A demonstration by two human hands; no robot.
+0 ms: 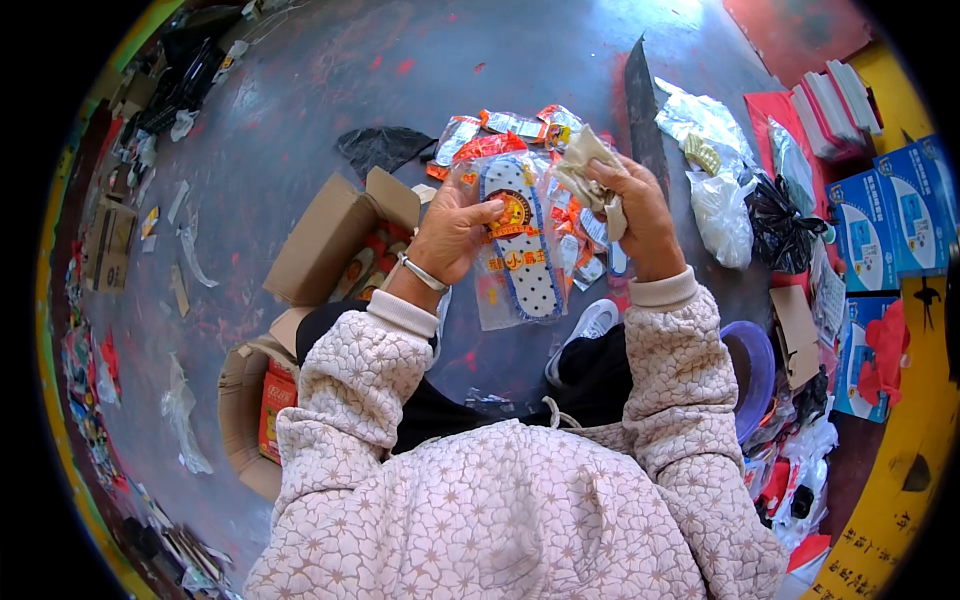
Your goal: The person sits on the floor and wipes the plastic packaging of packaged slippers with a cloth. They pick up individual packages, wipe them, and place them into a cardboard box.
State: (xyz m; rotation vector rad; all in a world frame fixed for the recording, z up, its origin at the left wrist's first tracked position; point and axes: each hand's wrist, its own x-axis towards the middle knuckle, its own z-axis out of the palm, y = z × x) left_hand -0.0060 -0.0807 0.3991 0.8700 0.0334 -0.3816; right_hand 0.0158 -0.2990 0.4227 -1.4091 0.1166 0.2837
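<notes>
My left hand (452, 232) is closed on the left edge of a clear plastic packet, its thumb lying across the front. Inside the packet is a polka-dot shoe insole (530, 262) with a blue edge, standing upright before me. At the packet's upper right, my right hand (640, 205) pinches a crumpled beige cloth (583, 170) between thumb and fingers. The cloth overlaps or nearly touches the packet's corner; I cannot tell which. Behind both hands, several orange and silver packets (512, 124) lie in a pile on the floor.
Left of my legs stand an open cardboard box (325, 240) and a round carton (236, 415) holding a red box (276, 408). A purple tub (742, 365) is by my right knee. White plastic bags (720, 215), a black bag (782, 225) and blue boxes (890, 220) line the right side.
</notes>
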